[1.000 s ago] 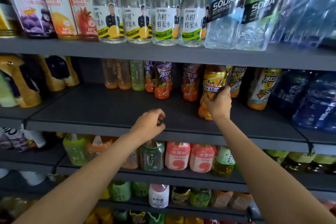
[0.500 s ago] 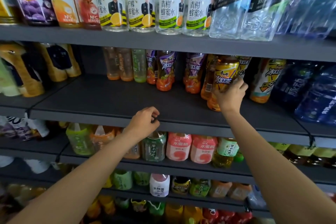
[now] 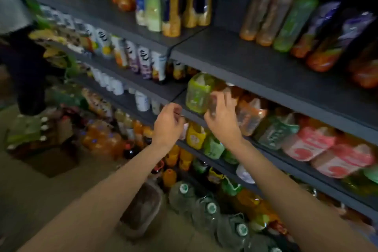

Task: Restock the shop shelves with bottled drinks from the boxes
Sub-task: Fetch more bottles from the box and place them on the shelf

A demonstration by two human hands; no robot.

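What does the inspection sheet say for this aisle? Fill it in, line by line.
Surface: dark grey shelf, front part bare, bottles at the back.
Job's things: green bottle and orange bottles on the shelf below; picture blurred.
Clutter: brown tub and large clear jugs on the floor.
Grippers: left hand loosely curled, holding nothing; right hand at the green bottle, grip unclear.
Cables: nothing seen.
Surroundings: more stocked shelves to the left; a dark figure at the far left, too blurred to read.
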